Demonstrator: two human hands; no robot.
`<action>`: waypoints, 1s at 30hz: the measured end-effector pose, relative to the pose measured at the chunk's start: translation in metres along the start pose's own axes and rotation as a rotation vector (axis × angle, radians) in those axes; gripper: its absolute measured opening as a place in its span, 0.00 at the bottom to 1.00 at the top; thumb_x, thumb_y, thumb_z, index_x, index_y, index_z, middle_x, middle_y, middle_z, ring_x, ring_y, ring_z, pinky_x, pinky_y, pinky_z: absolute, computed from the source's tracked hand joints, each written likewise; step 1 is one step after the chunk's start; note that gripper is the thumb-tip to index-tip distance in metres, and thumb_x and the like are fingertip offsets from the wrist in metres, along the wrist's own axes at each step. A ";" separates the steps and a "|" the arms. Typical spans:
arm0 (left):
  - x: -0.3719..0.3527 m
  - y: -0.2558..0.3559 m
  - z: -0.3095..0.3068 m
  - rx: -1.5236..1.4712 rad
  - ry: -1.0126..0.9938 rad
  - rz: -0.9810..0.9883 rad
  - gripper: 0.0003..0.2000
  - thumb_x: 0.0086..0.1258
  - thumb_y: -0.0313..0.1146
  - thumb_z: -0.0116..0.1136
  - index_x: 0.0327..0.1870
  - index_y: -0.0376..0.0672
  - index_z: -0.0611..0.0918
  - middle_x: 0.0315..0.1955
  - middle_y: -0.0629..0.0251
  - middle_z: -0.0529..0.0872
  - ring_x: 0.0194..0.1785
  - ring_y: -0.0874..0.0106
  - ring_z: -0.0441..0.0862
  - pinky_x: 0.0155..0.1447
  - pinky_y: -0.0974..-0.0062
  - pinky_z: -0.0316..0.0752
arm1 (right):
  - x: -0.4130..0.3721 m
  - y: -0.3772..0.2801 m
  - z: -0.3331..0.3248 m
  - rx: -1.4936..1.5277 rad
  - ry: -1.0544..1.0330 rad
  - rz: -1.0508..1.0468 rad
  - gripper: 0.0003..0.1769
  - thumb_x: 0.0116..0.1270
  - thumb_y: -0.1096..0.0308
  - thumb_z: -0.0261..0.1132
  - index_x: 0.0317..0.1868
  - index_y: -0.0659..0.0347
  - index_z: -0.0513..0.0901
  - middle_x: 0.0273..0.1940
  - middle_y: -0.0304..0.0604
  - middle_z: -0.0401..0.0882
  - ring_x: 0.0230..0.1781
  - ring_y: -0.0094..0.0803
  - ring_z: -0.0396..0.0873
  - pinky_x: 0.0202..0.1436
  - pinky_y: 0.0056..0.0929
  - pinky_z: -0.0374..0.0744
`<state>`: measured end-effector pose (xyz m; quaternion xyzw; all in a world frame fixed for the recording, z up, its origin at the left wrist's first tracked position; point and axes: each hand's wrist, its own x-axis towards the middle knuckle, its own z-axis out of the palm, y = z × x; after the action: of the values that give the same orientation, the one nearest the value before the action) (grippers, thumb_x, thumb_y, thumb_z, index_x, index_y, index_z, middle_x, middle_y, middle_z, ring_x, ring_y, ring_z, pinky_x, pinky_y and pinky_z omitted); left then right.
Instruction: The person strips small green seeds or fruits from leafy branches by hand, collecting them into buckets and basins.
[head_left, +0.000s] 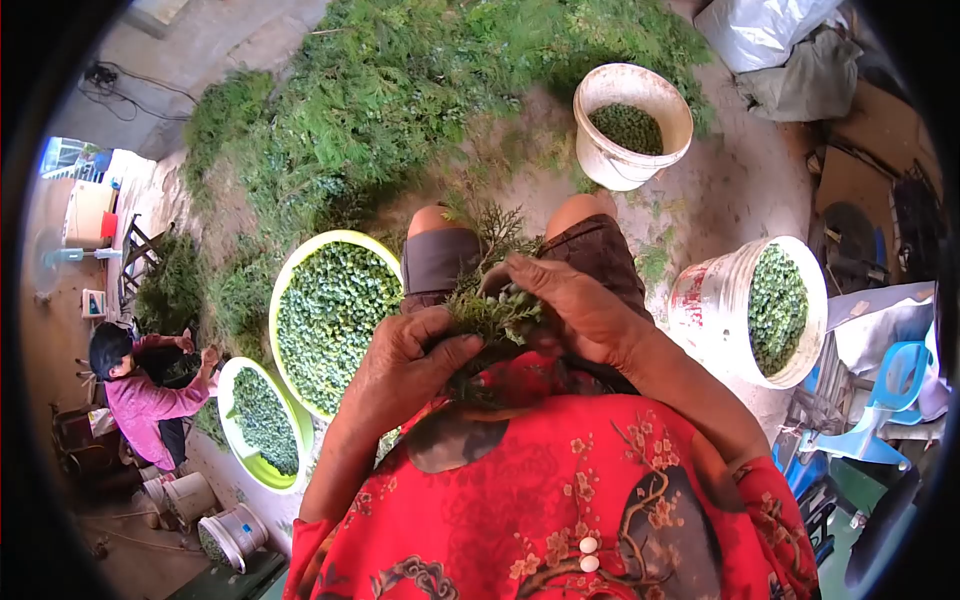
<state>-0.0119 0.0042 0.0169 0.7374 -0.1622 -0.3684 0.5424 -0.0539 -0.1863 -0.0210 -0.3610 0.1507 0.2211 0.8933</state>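
The left hand pinches a sprig by the knees, apparently steadying it; the right hand, fingers curled, grasps its other side. A bucket stands near, seemingly for easy reach.

Farm-like work floor — heaped green branches, filled buckets

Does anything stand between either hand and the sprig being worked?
Nothing visible does: the left hand and the right hand both touch the green sprig directly, with no object between.
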 end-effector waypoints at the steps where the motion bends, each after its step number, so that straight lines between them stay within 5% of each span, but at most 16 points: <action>1: 0.000 0.001 -0.002 0.050 -0.044 -0.008 0.07 0.64 0.28 0.57 0.38 0.34 0.80 0.27 0.67 0.80 0.31 0.80 0.75 0.37 0.77 0.72 | -0.001 -0.001 0.011 0.068 0.026 0.087 0.12 0.69 0.58 0.56 0.44 0.57 0.75 0.29 0.33 0.76 0.15 0.12 0.67 0.13 0.11 0.63; 3: 0.001 0.009 -0.004 0.163 -0.056 -0.008 0.07 0.63 0.28 0.57 0.37 0.34 0.80 0.26 0.65 0.80 0.30 0.79 0.75 0.37 0.76 0.72 | 0.000 0.003 0.011 0.135 0.052 0.177 0.12 0.68 0.59 0.58 0.44 0.58 0.75 0.29 0.33 0.76 0.16 0.11 0.68 0.13 0.10 0.62; 5: -0.001 0.009 -0.004 0.276 -0.068 -0.014 0.07 0.61 0.28 0.58 0.37 0.34 0.80 0.24 0.63 0.79 0.30 0.78 0.75 0.37 0.75 0.72 | 0.004 0.013 0.001 -0.214 -0.163 0.050 0.10 0.65 0.63 0.62 0.43 0.57 0.75 0.26 0.31 0.76 0.15 0.11 0.67 0.12 0.11 0.60; 10: 0.001 -0.008 -0.011 0.146 -0.049 -0.017 0.07 0.60 0.29 0.58 0.35 0.34 0.80 0.22 0.61 0.78 0.28 0.77 0.74 0.34 0.75 0.70 | -0.005 0.012 0.002 -0.060 -0.120 0.018 0.08 0.63 0.66 0.65 0.38 0.59 0.76 0.29 0.31 0.76 0.18 0.10 0.66 0.14 0.13 0.63; 14: -0.004 -0.002 -0.018 0.250 -0.053 -0.020 0.08 0.62 0.30 0.58 0.36 0.34 0.81 0.23 0.65 0.80 0.26 0.79 0.74 0.32 0.77 0.70 | 0.006 0.011 -0.026 0.172 0.129 -0.060 0.06 0.67 0.65 0.60 0.37 0.58 0.73 0.24 0.31 0.68 0.09 0.13 0.57 0.09 0.13 0.55; 16: -0.011 0.008 -0.020 -0.032 0.040 -0.190 0.09 0.65 0.31 0.57 0.37 0.33 0.81 0.24 0.69 0.81 0.25 0.82 0.74 0.30 0.82 0.69 | 0.005 0.005 -0.051 0.283 0.182 -0.180 0.06 0.68 0.65 0.58 0.37 0.59 0.72 0.25 0.33 0.67 0.09 0.15 0.57 0.09 0.14 0.55; 18: -0.010 0.000 -0.022 -0.089 0.071 -0.192 0.10 0.65 0.32 0.57 0.40 0.33 0.80 0.24 0.70 0.81 0.23 0.84 0.73 0.27 0.84 0.68 | 0.004 0.002 -0.058 0.618 -0.081 -0.046 0.08 0.69 0.64 0.54 0.38 0.59 0.74 0.29 0.37 0.70 0.10 0.16 0.60 0.11 0.15 0.61; 21: -0.006 -0.010 -0.023 -0.187 0.100 -0.192 0.12 0.66 0.33 0.56 0.43 0.33 0.80 0.25 0.69 0.82 0.21 0.84 0.74 0.24 0.86 0.68 | 0.003 0.001 -0.039 0.693 -0.335 0.013 0.12 0.71 0.61 0.49 0.37 0.61 0.74 0.32 0.40 0.70 0.10 0.17 0.61 0.09 0.17 0.62; 27: -0.006 -0.003 -0.015 -0.326 0.112 -0.196 0.10 0.68 0.32 0.54 0.41 0.34 0.78 0.26 0.69 0.81 0.24 0.83 0.77 0.28 0.85 0.73 | 0.002 0.002 -0.010 0.645 -0.418 0.099 0.17 0.72 0.55 0.47 0.34 0.61 0.72 0.27 0.41 0.70 0.07 0.18 0.59 0.09 0.17 0.63; 30: -0.006 -0.015 -0.017 -0.319 0.077 -0.133 0.09 0.68 0.32 0.53 0.42 0.34 0.78 0.26 0.70 0.81 0.23 0.83 0.77 0.27 0.85 0.73 | -0.007 -0.007 0.015 0.262 -0.173 0.031 0.14 0.72 0.57 0.51 0.35 0.59 0.72 0.22 0.34 0.66 0.08 0.13 0.57 0.10 0.13 0.56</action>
<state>-0.0064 0.0246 0.0080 0.6649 -0.0316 -0.3959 0.6326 -0.0551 -0.1822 -0.0039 -0.2187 0.1065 0.2434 0.9389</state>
